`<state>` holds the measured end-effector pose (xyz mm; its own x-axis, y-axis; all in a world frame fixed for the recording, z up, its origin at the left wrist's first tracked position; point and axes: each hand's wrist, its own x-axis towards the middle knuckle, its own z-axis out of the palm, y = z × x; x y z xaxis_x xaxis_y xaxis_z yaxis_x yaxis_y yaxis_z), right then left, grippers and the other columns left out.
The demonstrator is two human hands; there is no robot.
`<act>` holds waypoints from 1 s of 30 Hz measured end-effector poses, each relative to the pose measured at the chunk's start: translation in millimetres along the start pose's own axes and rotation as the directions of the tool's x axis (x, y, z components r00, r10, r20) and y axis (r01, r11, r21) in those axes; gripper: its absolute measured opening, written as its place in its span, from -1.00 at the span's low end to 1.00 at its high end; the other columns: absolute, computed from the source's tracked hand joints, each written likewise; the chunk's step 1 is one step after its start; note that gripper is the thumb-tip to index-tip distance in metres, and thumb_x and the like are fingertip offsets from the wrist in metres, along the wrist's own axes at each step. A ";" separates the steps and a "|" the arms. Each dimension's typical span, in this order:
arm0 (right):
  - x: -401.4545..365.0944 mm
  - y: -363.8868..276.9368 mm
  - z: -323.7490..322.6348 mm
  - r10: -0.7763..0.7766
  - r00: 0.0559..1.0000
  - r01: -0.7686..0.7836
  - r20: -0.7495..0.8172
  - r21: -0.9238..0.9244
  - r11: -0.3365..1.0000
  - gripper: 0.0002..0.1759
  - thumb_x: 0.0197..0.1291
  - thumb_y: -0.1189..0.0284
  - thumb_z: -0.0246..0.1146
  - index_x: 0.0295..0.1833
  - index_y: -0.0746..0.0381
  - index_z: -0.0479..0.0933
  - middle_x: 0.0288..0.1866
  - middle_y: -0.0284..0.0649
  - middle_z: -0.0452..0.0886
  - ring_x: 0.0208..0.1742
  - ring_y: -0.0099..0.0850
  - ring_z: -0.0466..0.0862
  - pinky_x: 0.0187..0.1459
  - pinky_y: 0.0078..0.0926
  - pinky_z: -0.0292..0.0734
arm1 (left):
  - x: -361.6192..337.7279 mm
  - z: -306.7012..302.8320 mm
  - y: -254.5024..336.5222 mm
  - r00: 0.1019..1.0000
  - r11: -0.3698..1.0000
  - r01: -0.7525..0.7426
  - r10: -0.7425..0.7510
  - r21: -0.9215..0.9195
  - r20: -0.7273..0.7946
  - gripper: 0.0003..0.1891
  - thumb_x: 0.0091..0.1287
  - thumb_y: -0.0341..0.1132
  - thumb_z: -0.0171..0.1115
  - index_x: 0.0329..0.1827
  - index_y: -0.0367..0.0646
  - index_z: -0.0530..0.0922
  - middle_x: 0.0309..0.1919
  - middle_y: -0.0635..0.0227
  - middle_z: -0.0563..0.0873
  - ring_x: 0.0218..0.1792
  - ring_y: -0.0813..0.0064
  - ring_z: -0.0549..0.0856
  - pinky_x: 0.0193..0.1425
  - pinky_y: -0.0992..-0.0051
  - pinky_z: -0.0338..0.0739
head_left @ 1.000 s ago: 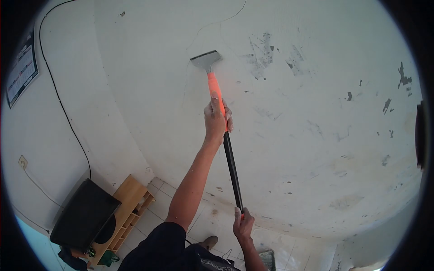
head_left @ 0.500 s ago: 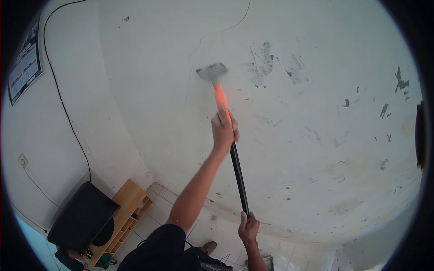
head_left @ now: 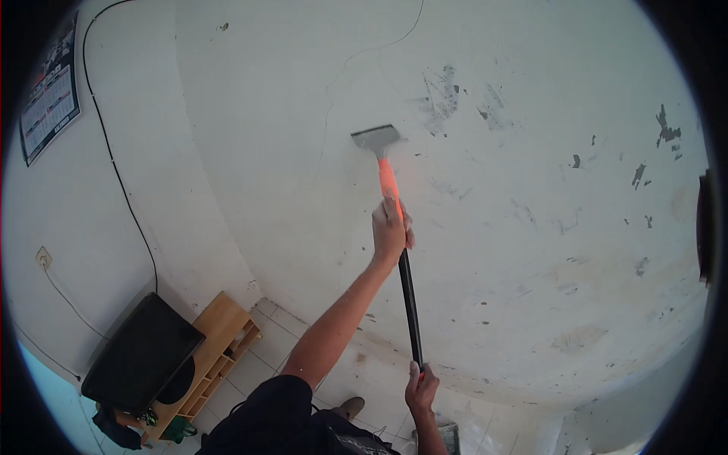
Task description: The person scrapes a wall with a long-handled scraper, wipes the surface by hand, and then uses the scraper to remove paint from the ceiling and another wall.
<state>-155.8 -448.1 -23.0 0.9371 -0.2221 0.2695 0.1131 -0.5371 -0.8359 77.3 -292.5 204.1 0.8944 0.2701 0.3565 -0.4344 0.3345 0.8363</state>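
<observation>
I see the scraper [head_left: 387,178] at mid-frame, its blade [head_left: 376,138] above centre at the pale wall [head_left: 531,182]; contact, cannot tell. Left hand [head_left: 390,229]: fingers wrapped round the orange grip. Right hand [head_left: 422,390], bottom centre: curled round the lower handle end. Lower left: television [head_left: 140,353], wooden stand [head_left: 221,317]. Upper left: calendar [head_left: 51,106].

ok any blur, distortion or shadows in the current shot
Head view: strong fisheye curve with black corners; head view: scraper fairly sharp; head view: soft shadow on the wall around the tv; head view: calendar slanted near the edge, small print unreadable.
</observation>
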 end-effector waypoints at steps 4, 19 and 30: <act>10.7 1.1 15.4 -0.032 0.999 0.034 -0.027 0.070 0.997 -0.49 0.52 0.18 0.21 -0.43 0.34 0.46 -0.73 -0.09 0.33 -0.71 -0.27 0.37 -0.58 -0.22 0.22 | 10.5 3.6 12.7 1.000 0.999 -0.010 0.011 0.033 -0.024 -0.38 0.65 0.20 -0.21 -0.39 -0.18 0.36 -0.74 0.40 0.39 -0.88 0.47 0.45 -0.86 0.48 0.27; 48.9 -113.3 4.7 -0.024 0.999 0.022 0.028 0.060 0.998 -0.46 0.49 0.07 0.24 -0.38 0.33 0.50 -0.70 0.04 0.46 -0.61 0.13 0.55 -0.51 -0.03 0.38 | 85.7 -4.5 96.2 0.993 0.992 -0.118 0.118 0.045 0.013 -0.38 0.60 0.31 -0.18 -0.33 -0.10 0.37 -0.68 0.46 0.39 -0.83 0.50 0.42 -0.77 0.45 0.30; 49.5 -107.7 -4.2 -0.016 1.000 0.016 0.019 0.033 0.999 -0.47 0.50 0.08 0.23 -0.37 0.34 0.52 -0.70 0.02 0.47 -0.64 0.06 0.57 -0.53 -0.07 0.39 | 72.3 15.8 97.9 0.996 0.994 -0.088 0.087 0.068 0.016 -0.45 0.66 0.17 -0.23 -0.32 -0.13 0.37 -0.69 0.42 0.39 -0.84 0.44 0.42 -0.77 0.41 0.33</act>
<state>-123.0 -404.7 82.4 0.9411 -0.1981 0.2742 0.1388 -0.5131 -0.8470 101.1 -254.5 318.4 0.8546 0.2838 0.4348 -0.5033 0.2472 0.8280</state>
